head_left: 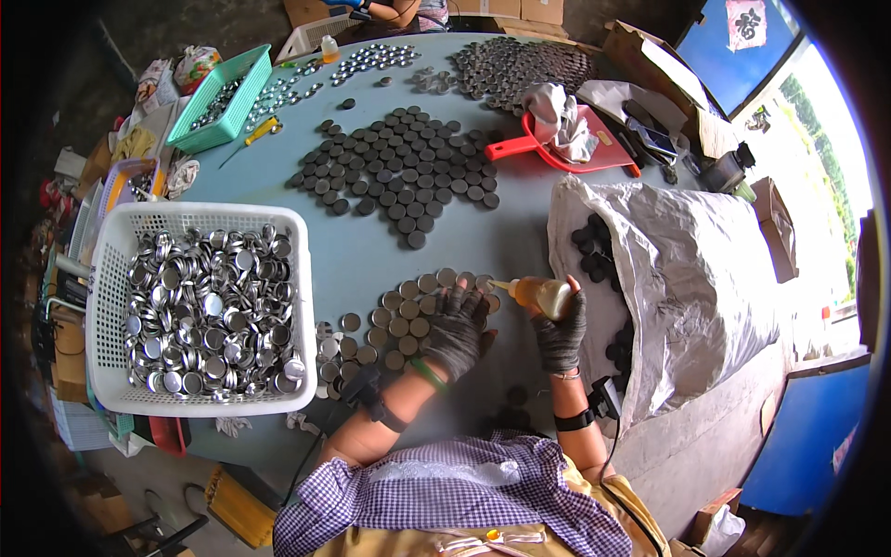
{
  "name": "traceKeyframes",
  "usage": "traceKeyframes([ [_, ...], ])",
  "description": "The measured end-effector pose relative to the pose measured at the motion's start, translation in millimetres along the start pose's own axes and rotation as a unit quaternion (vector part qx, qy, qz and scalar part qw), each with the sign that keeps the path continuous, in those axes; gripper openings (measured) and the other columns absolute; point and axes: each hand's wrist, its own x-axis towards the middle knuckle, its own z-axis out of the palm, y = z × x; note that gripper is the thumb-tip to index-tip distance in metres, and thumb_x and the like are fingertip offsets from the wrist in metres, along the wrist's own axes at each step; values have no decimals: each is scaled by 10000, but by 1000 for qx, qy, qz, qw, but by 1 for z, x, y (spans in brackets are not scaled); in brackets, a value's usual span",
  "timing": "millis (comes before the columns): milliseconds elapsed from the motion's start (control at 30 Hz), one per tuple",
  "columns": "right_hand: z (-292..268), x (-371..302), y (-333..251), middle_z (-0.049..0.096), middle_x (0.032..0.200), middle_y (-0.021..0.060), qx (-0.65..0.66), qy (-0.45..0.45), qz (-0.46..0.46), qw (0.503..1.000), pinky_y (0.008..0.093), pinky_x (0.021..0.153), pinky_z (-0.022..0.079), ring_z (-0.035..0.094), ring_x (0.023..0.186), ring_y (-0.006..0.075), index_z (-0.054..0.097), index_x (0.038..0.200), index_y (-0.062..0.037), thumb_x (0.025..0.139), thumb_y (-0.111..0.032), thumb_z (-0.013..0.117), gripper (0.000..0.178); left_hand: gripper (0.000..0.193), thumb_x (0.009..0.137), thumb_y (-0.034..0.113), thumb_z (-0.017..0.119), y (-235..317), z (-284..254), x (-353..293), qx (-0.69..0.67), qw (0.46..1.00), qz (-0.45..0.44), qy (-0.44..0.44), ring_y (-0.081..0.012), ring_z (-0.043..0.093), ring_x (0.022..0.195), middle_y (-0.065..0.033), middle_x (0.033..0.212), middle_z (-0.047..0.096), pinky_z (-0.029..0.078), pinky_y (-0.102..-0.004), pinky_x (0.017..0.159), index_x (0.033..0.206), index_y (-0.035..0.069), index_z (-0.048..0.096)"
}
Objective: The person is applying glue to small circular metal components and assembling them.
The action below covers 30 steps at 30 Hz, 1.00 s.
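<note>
My right hand [561, 336], in a dark fingerless glove, is wrapped round a squeeze bottle [543, 297] of amber liquid. The bottle lies nearly level, its thin nozzle pointing left at the far right end of a group of round metal caps [399, 327]. My left hand [455, 330], gloved the same way, rests over these caps with its fingers stretched and spread; the caps under its palm are hidden. Left of it stands a white plastic basket [302, 316] heaped with shiny silver caps [209, 306]. Beyond my hands lies a wide patch of dark round discs [399, 172].
Right of my hand, a white woven sack [687, 278] spills black pieces [599, 251]. Farther back are a red dustpan [594, 148] with a cloth, a yellow-handled screwdriver [262, 131] and a green basket [200, 137]. Another person's arm [394, 11] shows at the far edge.
</note>
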Motion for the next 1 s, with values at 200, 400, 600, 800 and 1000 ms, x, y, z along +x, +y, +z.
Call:
traceKeyframes([
  [200, 2, 1, -6, 582, 1098, 119, -43, -3, -32, 999, 344, 889, 480, 584, 993, 230, 455, 1313, -29, 669, -141, 848, 762, 571, 827, 410, 640, -3, 6, -1, 12, 1000, 1, -1, -366, 303, 1360, -98, 1372, 463, 223, -543, 1113, 1267, 64, 530],
  [400, 2, 1, -6, 587, 1114, 134, -70, -8, -44, 997, 352, 886, 485, 597, 994, 256, 459, 1306, -19, 659, -134, 851, 765, 563, 843, 418, 616, -3, 12, 0, 16, 1000, -4, -20, -368, 279, 1376, -96, 1406, 433, 210, -545, 1122, 1276, 70, 523],
  [600, 2, 0, -11, 587, 1116, 131, -92, -16, -58, 994, 355, 883, 486, 597, 998, 260, 464, 1302, -16, 659, -132, 853, 760, 575, 838, 413, 617, -4, 14, -1, 13, 1000, -4, -27, -367, 281, 1376, -95, 1403, 434, 213, -551, 1115, 1291, 75, 516],
  [800, -2, -2, -14, 589, 1113, 133, -83, -23, -59, 995, 361, 885, 486, 600, 1001, 269, 466, 1300, -16, 664, -128, 847, 750, 574, 829, 423, 619, -4, 15, -1, 17, 1000, 5, -16, -369, 299, 1367, -96, 1391, 443, 213, -554, 1113, 1277, 74, 530],
  [1000, -6, -4, -9, 595, 1118, 141, -100, -32, -74, 992, 367, 894, 487, 604, 1015, 283, 475, 1296, -23, 653, -100, 835, 742, 573, 809, 412, 638, -3, 16, 0, 6, 1000, 7, -5, -372, 314, 1359, -90, 1362, 465, 228, -552, 1108, 1260, 73, 541],
])
